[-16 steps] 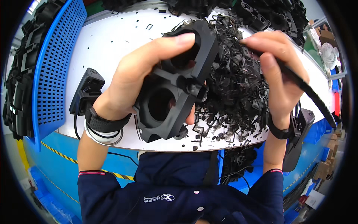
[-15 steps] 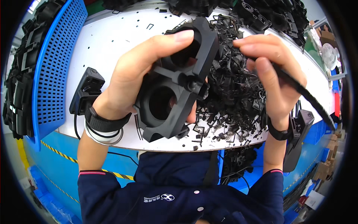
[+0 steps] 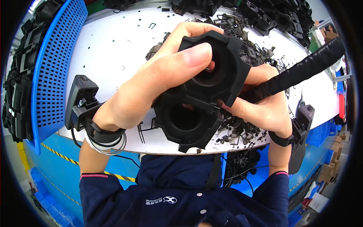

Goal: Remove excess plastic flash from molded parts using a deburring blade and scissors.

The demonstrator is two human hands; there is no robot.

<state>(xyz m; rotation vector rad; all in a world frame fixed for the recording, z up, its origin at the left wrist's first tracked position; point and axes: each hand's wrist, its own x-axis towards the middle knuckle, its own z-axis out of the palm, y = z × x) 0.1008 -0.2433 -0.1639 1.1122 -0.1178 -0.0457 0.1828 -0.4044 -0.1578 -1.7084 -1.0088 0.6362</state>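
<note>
My left hand is closed round a black moulded plastic part with two round openings, like a double cup holder. Its thumb lies over the rim of the upper opening, and a fingertip shows inside. Closed on a long handle wrapped in black tape, my right hand is pressed close to the part's right side. The handle's rear end points up and right; its working end is hidden behind the part and fingers. Black strapped devices sit at my left wrist and right wrist.
Black plastic scraps cover much of the white table behind and right of the part. A blue perforated basket stands at the left beside black parts. More black parts are heaped along the far edge.
The plastic part has turned and tilted, its openings now facing me more. My right hand has moved left against it, and the wrapped handle has swung from pointing down-right to up-right.
</note>
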